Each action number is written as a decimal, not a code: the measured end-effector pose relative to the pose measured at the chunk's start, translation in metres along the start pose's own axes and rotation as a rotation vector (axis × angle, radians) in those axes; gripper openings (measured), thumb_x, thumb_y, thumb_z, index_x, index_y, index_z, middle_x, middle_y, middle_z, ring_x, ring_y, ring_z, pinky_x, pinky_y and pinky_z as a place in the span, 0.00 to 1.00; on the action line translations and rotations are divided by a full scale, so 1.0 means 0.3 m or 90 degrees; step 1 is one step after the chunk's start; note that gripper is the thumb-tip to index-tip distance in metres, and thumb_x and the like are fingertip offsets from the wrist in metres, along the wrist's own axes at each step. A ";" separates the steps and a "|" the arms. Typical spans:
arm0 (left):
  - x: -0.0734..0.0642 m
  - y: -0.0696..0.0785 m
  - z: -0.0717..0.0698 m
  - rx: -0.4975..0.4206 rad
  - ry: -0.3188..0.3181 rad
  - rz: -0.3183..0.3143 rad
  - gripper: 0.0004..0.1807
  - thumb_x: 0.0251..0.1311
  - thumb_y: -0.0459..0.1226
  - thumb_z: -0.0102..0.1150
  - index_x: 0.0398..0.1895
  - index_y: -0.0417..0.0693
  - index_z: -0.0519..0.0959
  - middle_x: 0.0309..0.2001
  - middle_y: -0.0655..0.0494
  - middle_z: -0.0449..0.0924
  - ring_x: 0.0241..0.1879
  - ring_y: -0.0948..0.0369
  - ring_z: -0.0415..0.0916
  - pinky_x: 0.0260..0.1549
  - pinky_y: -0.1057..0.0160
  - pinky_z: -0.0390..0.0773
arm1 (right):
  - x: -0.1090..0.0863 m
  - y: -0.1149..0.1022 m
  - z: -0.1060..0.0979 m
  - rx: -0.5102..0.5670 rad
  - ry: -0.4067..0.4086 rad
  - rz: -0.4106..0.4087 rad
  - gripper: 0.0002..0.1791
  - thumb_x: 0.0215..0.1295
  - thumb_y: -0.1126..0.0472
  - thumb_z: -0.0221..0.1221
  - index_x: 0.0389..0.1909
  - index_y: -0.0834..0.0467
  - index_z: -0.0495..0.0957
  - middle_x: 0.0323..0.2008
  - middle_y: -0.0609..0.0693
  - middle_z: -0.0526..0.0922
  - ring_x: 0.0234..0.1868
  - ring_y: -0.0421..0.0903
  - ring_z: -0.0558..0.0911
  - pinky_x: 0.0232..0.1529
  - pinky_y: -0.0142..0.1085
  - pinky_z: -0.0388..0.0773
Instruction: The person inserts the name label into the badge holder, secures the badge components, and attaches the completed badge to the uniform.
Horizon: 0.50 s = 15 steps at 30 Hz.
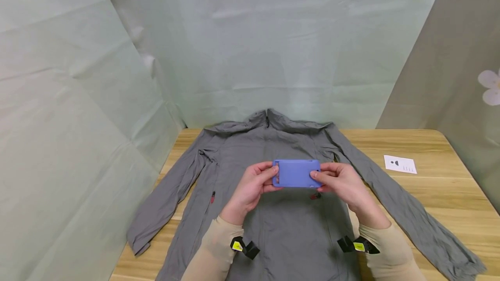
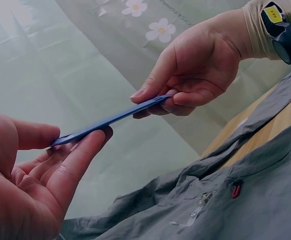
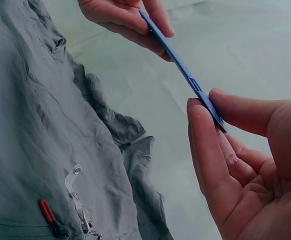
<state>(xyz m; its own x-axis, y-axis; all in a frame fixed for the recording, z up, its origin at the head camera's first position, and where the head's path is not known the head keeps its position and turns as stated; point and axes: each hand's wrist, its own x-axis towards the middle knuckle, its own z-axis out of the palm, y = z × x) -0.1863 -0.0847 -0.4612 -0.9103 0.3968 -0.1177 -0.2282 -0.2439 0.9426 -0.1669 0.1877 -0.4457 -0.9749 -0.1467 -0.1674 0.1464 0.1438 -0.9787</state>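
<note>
Held up level over the jacket is a flat blue plastic card holder (image 1: 295,173), with a slot near its left end. My left hand (image 1: 253,185) pinches that end between thumb and fingers. On the opposite end, my right hand (image 1: 343,185) grips it with the thumb on the face toward me. Both wrist views show the holder edge-on as a thin blue strip (image 3: 178,62). Beneath the hands a grey zip jacket (image 1: 242,155) lies spread out with its sleeves apart. A badge clip with a clear snap strap (image 3: 77,200) rests on the jacket near a red zip pull (image 3: 47,210).
A white card (image 1: 400,164) with a dark person icon and small print lies on the wooden table (image 1: 441,198), right of the jacket's sleeve. Pale hanging sheets (image 1: 273,55) enclose the table at the back and left.
</note>
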 end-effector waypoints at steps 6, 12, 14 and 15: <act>0.003 0.001 -0.005 -0.001 -0.001 -0.002 0.20 0.80 0.33 0.57 0.66 0.26 0.77 0.45 0.49 0.90 0.43 0.59 0.90 0.44 0.60 0.90 | -0.004 -0.004 -0.001 -0.008 0.019 0.010 0.27 0.71 0.60 0.72 0.61 0.76 0.78 0.46 0.58 0.89 0.33 0.42 0.88 0.38 0.35 0.89; 0.000 0.003 -0.004 -0.006 -0.008 0.004 0.20 0.80 0.34 0.57 0.65 0.26 0.77 0.42 0.53 0.90 0.41 0.60 0.90 0.43 0.62 0.90 | -0.012 -0.010 -0.015 -0.011 0.016 -0.001 0.26 0.71 0.61 0.71 0.60 0.75 0.79 0.45 0.57 0.89 0.34 0.42 0.88 0.39 0.35 0.89; 0.001 0.002 -0.007 -0.009 -0.004 0.008 0.20 0.80 0.34 0.57 0.64 0.26 0.77 0.41 0.53 0.90 0.40 0.61 0.90 0.42 0.62 0.90 | -0.014 -0.011 -0.020 -0.007 0.018 -0.005 0.26 0.72 0.61 0.71 0.61 0.76 0.78 0.44 0.56 0.89 0.33 0.42 0.88 0.39 0.35 0.89; 0.001 0.002 -0.007 -0.012 0.000 0.009 0.20 0.80 0.34 0.57 0.65 0.26 0.77 0.41 0.53 0.90 0.40 0.61 0.90 0.42 0.62 0.90 | -0.015 -0.012 -0.023 -0.005 0.020 -0.006 0.27 0.72 0.62 0.71 0.61 0.76 0.77 0.43 0.56 0.89 0.33 0.42 0.88 0.38 0.35 0.89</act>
<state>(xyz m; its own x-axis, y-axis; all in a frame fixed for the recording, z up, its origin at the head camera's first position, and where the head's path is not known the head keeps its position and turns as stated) -0.1874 -0.0867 -0.4614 -0.9134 0.3935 -0.1045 -0.2220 -0.2662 0.9380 -0.1642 0.1947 -0.4407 -0.9809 -0.1178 -0.1548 0.1366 0.1497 -0.9793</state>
